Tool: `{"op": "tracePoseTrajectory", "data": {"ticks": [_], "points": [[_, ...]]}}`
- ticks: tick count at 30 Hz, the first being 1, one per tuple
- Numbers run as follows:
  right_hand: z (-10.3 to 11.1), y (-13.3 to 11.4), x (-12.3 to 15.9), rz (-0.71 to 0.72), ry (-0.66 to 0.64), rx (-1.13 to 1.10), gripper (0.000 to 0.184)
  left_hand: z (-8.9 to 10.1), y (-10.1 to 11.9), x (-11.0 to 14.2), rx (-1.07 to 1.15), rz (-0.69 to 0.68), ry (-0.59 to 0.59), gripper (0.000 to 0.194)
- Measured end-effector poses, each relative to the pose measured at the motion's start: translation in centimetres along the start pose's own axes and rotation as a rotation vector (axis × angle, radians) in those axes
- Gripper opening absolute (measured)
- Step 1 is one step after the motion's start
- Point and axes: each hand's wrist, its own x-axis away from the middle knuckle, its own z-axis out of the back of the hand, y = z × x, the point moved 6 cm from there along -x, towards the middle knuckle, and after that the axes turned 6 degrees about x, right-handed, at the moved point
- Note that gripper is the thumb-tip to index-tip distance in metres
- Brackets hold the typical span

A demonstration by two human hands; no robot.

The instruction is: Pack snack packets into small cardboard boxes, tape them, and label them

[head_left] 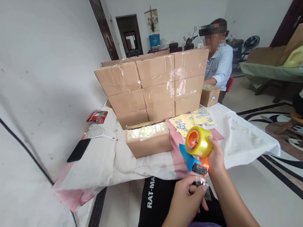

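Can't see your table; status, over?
Right grip holds tape dispenser. Left grip on clear tape. Single carton on table, untouched; stacked boxes behind it.

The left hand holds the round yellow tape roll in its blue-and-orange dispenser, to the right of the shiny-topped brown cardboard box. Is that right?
Wrong hand: the head view shows the right hand holding the round yellow tape roll in its blue-and-orange dispenser. The rest stands.

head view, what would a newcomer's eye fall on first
Probably the bright yellow tape roll on its blue and orange dispenser, in the right grip, right of centre. Behind it, stacked brown boxes fill the middle, with a single box standing in front.
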Motion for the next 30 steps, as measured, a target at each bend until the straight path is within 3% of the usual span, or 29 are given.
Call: {"op": "tracePoseTrajectory", "data": {"ticks": [3,9,14,19,26,30], "points": [[-0.3,-0.2,0.5,-0.046,0.020,-0.031,0.041,0.6,-0.4,-0.2,-0.016,0.001,0.013,0.039],[-1.3,-0.4,1.4,-0.024,-0.109,-0.026,0.041,2.2,-1.3,-0.6,-0.025,0.026,0.037,0.046],[-1.6,0.0,1.4,-0.030,-0.119,-0.015,0.040,2.5,-0.7,-0.3,-0.047,0.024,0.024,0.050],[-1.9,0.8,1.2,-0.104,-0.156,0.004,0.038,2.8,-0.2,-0.3,-0.031,-0.035,0.024,0.049],[-2.3,2.3,1.3,-0.238,-0.175,0.019,0.039,3.7,-0.7,-0.7,-0.043,-0.100,0.128,0.043],[-2.7,2.8,1.4,-0.258,-0.326,0.062,0.041,4.1,-0.3,-0.4,-0.052,-0.118,0.164,0.044]]}}
